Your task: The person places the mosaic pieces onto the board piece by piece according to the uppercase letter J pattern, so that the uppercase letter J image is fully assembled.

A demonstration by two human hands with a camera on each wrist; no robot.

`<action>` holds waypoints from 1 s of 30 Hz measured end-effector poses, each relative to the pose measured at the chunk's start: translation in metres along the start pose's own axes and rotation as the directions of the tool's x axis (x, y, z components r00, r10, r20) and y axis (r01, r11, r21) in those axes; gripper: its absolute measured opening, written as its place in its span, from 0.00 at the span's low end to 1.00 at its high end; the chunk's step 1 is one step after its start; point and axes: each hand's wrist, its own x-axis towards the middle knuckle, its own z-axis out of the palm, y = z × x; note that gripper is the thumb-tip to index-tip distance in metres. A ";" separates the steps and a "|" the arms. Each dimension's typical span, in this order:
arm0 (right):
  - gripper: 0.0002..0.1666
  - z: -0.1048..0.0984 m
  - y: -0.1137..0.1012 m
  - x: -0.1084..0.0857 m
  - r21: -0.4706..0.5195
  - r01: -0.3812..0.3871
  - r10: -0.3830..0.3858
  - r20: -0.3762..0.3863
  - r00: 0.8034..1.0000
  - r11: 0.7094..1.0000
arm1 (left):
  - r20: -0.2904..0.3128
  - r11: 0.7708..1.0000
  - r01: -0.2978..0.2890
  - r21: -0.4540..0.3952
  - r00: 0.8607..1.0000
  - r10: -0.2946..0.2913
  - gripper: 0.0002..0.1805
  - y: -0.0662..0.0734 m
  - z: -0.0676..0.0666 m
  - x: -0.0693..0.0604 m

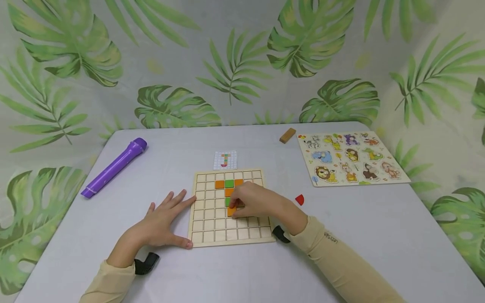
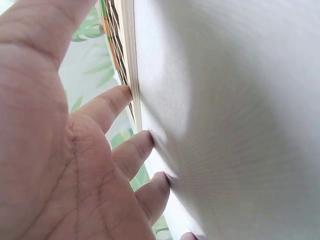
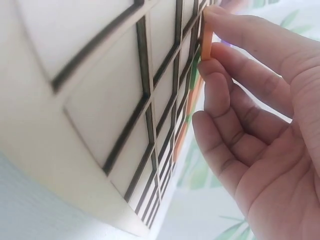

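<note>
A wooden grid board (image 1: 208,226) lies flat on the table. My right hand (image 1: 257,199) pinches an orange square tile (image 3: 207,37) between thumb and fingers, at the board's surface near its middle. Just beyond that tile sit a green tile (image 1: 227,202) and another orange tile (image 1: 229,192) in a column. A second green tile (image 1: 229,184) tops the column, flanked by orange tiles on both sides, the right one partly covered by my hand. My left hand (image 1: 161,223) is spread with fingers extended, its thumb and index fingertips touching the board's left edge.
Behind the board lies a small pattern card (image 1: 225,160). A red quarter-circle piece (image 1: 300,199) is right of the board. Farther out are a purple microphone-shaped tube (image 1: 115,168), a wooden block (image 1: 288,135) and an animal puzzle board (image 1: 358,166).
</note>
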 end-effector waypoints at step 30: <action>0.10 0.002 -0.003 0.004 -0.012 -0.016 0.016 0.025 1.000 1.000 | -0.005 1.000 -0.012 0.000 1.000 0.012 0.71 -0.001 0.001 -0.001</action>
